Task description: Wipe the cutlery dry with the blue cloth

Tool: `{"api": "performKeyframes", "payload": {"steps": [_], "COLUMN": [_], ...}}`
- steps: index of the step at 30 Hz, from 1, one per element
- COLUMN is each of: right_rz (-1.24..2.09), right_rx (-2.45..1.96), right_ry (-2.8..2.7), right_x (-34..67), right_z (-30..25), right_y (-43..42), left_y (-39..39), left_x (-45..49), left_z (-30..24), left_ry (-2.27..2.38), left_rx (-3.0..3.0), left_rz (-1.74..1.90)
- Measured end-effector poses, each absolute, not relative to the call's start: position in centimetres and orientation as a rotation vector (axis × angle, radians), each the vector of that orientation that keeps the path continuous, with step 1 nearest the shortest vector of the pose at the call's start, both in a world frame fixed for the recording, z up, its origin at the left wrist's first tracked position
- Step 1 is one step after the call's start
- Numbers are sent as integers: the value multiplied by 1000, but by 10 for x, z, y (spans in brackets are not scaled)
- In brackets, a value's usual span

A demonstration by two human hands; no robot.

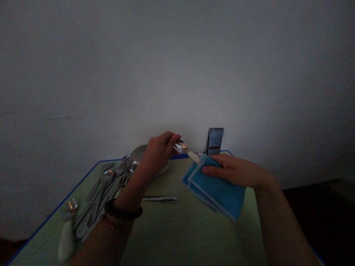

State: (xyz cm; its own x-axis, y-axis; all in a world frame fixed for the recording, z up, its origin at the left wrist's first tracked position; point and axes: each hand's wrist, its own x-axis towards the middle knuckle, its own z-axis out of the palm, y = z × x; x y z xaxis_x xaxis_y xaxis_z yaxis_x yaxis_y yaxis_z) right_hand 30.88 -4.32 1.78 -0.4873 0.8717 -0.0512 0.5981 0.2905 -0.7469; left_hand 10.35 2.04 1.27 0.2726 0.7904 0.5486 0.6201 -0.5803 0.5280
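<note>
My left hand [160, 153] is closed in a pinch on the shiny metal head of a spoon [182, 148] with a white handle. A folded blue cloth [217, 194] with a pale edge is gripped in my right hand [234, 171], thumb on top. The cloth wraps around the spoon's handle, hiding most of it. Both hands are above the table, with the spoon held between them. Behind my left wrist stands a metal bowl [138, 150], partly covered by the hand and forearm.
Several pieces of metal cutlery [101, 192] lie in a pile at the table's left. Nearer me is a white-handled utensil [67, 240]. A single metal handle [163, 199] lies mid-table. A phone [215, 142] leans against the wall [177, 74] at the back edge of the green table [177, 236].
</note>
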Motion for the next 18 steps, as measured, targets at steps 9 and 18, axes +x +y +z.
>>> {"api": "performKeyframes", "payload": {"steps": [9, 18], "right_rz": [786, 733], "right_rx": [-1280, -1185], "right_ry": [-2248, -2174], "right_x": [293, 287], "right_z": [18, 15], "right_y": [-37, -34], "left_y": [17, 12], "left_x": [106, 111], "left_z": [17, 17], "left_ry": [1213, 976], "left_rx": [2429, 2431], "left_rz": [1138, 1025]}}
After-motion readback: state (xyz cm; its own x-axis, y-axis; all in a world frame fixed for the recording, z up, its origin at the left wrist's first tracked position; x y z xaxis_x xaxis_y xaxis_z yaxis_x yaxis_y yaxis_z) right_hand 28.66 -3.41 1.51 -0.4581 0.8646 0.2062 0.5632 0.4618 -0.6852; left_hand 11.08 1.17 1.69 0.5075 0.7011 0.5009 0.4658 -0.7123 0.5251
